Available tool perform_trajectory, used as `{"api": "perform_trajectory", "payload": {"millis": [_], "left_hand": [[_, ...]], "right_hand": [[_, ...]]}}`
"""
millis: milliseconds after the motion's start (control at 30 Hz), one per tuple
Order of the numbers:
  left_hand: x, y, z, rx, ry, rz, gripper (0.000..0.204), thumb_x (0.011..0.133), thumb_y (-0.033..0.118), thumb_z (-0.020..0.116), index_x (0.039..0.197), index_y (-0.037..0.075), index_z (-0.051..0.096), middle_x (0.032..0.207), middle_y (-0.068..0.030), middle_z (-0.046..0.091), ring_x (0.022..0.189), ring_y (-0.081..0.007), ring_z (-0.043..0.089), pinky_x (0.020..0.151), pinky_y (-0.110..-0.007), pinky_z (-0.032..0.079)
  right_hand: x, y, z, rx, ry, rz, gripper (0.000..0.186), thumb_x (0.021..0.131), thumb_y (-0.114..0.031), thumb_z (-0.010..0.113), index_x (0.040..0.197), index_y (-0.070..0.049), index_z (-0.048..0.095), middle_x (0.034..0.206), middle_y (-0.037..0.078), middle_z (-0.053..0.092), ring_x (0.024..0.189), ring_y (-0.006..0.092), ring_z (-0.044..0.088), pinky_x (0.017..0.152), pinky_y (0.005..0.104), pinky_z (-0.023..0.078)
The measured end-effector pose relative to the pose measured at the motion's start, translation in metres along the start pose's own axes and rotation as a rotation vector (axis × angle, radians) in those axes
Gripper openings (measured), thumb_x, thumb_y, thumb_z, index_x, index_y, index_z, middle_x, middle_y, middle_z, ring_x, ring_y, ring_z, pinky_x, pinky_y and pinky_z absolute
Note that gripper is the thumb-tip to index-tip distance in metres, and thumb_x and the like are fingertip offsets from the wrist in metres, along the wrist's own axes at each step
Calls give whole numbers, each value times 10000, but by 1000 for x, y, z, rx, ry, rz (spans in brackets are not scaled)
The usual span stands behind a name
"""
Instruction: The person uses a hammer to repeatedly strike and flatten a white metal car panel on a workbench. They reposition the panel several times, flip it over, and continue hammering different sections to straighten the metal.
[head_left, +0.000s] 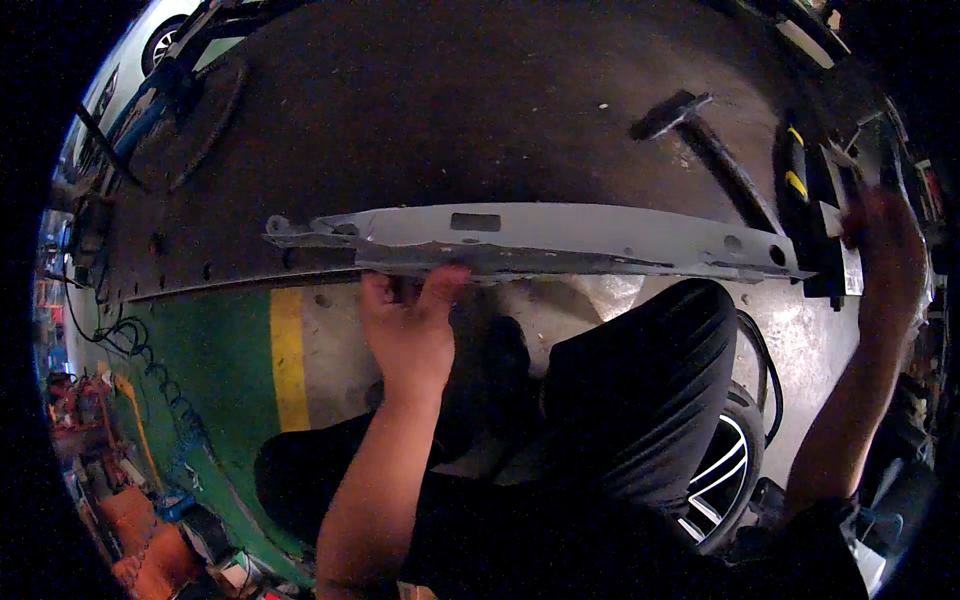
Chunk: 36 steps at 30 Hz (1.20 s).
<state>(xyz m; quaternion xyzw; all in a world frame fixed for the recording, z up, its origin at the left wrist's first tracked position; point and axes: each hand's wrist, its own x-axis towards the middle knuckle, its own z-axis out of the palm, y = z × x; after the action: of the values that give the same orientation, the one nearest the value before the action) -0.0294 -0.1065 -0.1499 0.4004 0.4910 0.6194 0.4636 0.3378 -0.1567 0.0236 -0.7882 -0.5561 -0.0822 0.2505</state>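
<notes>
The long grey metal rail lies along the near edge of the counter. The left hand touches its near side — if this grip is clamped, I cannot tell. The right hand, blurred, is beyond the right end; its grip also I cannot tell. Better, I think, to steady the rail firmly, with fingertips away from its rough edge.
</notes>
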Motion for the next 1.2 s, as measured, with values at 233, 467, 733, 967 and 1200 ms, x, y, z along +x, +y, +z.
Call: {"api": "perform_trajectory", "payload": {"millis": [233,467,733,967,1200], "left_hand": [[5,-12,-7,50,-37,133,410,758,112,835,1040,42,546,971,-26,651,879,-98,581,809,-237,454],[4,-12,-13,191,-79,123,403,768,102,825,1054,39,548,963,-26,656,879,-114,588,817,-263,462],[1,-3,-11,161,-45,139,360,783,45,790,1044,26,542,976,-50,669,901,-119,617,803,-262,488],[3,0,-11,195,-79,63,375,780,35,785,1064,27,540,980,-46,666,875,-113,611,779,-240,477],[9,-6,-11,60,-140,73,421,756,53,808,1079,15,540,930,-28,658,769,-87,557,708,-236,458]], "right_hand": [[48,9,65,-9,-640,-112,333,831,-182,727,1082,-1,604,959,119,673,870,187,623,829,327,489],[44,14,66,-44,-429,-272,278,905,-181,646,1104,-11,555,902,124,648,847,214,622,787,379,496],[-79,16,-13,1211,-302,143,404,985,-438,483,959,-45,571,634,63,538,513,159,513,441,298,391],[-189,-85,58,705,-746,3,290,976,-269,517,1066,5,549,683,23,570,566,113,533,508,273,431],[-194,-123,97,770,-530,-170,243,964,-219,534,1041,11,526,636,95,556,550,226,542,498,332,426]]}}
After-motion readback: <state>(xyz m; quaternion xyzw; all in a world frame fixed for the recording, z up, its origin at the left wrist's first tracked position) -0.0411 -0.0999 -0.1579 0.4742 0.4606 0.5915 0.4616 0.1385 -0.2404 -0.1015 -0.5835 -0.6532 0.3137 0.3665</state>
